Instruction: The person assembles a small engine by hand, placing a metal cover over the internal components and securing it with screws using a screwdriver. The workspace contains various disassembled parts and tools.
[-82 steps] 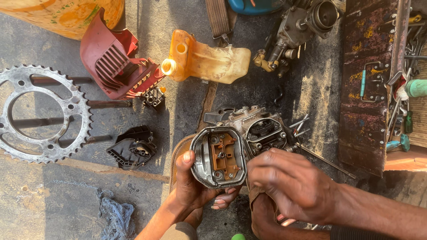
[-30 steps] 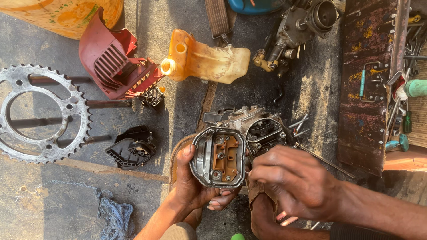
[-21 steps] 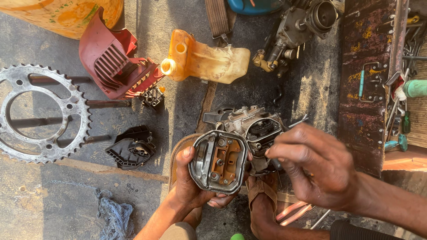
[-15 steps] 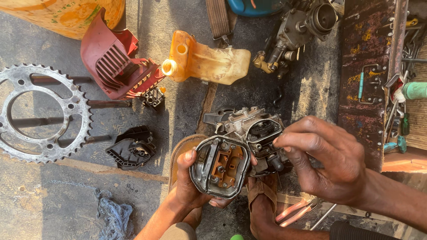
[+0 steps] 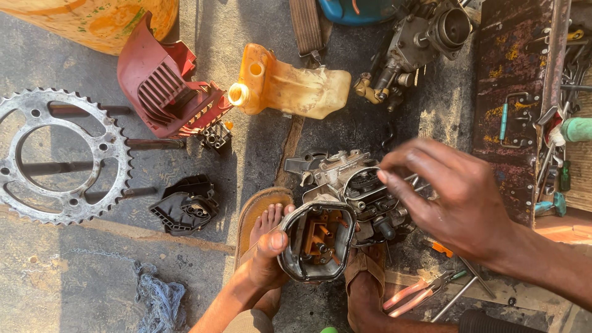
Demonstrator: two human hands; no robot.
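Oily concrete floor (image 5: 74, 277) lay cluttered with parts. At centre I saw engine part (image 5: 345, 209) resting against sandalled feet. My left hand (image 5: 265, 259) clasped its open casing at 8 o'clock, thumb on rim. My right hand (image 5: 456, 197) hovered at 3 o'clock, fingers loosely spread, grasping nothing. Sprocket (image 5: 61, 154) sat at 9 o'clock, yellow tank (image 5: 290, 86) at 12, pliers (image 5: 419, 293) at 5.

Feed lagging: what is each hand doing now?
Left hand: closed on the open housing.
Right hand: fingers bent over the engine part; grip cannot be told.
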